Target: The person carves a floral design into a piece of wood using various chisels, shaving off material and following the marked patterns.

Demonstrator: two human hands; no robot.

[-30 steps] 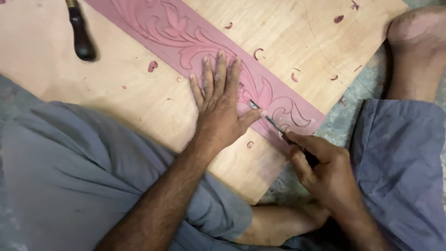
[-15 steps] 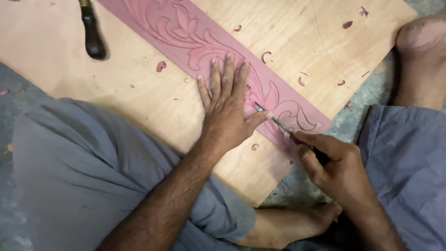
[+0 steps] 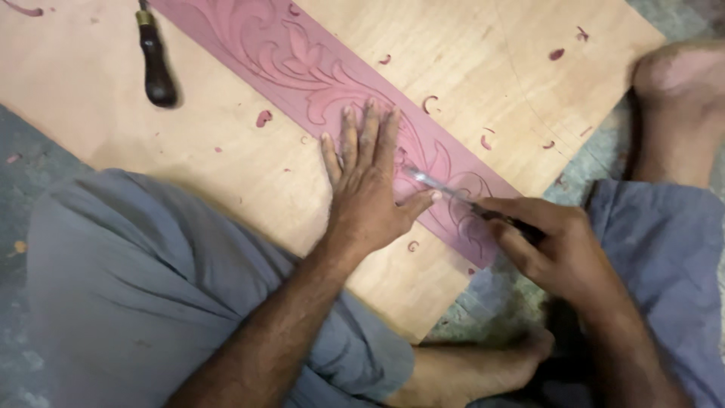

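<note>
Soft, even, rather dim warm light; shadows are faint, one falling just right of the dark tool handle [image 3: 156, 64]. No glare. The whole picture is slightly blurred, softest on the near right hand [image 3: 555, 249].

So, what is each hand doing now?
Left hand: open, flat on the carved strip.
Right hand: closed on the chisel.

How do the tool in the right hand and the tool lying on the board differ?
The carving tool is gripped by the right hand, its tip on the pink strip. The spare tool lies untouched on the plywood board, dark handle fully showing. Both are slim hand tools.
</note>
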